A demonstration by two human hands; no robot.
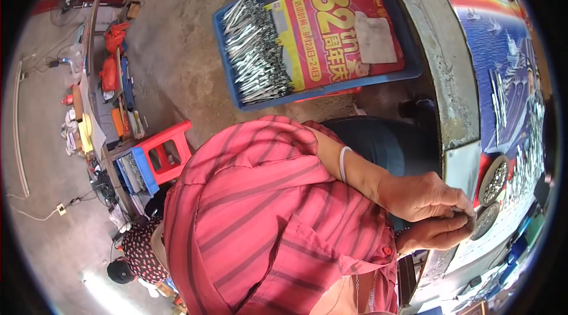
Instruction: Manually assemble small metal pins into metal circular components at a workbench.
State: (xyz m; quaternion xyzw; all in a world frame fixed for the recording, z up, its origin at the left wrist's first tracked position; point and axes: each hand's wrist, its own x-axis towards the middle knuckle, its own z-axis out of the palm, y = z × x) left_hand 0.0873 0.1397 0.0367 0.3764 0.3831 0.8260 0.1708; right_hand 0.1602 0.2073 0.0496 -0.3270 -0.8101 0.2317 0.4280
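Observation:
My left hand [421, 196], with a white bangle at its wrist, reaches over the workbench edge at the right. Its thumb and fingers are pinched together. Just below it, my right hand [435, 235] is closed too, and the fingertips of both meet. A small dark piece shows at the fingertips, too small to name. Next to them, a round bowl [493, 181] holds many small metal parts. A second round grey dish [486, 221] lies right by my fingertips. Beyond these, thin shiny metal rods [528, 164] lie spread over a printed sheet [486, 37] on the bench.
Beside the bench sits a blue tray [228, 81] with a pile of metal rods [254, 52] and a red-yellow printed sheet [307, 25]. A red stool [171, 149] and a blue crate [142, 167] stand behind me, near another person in dotted clothing [142, 250].

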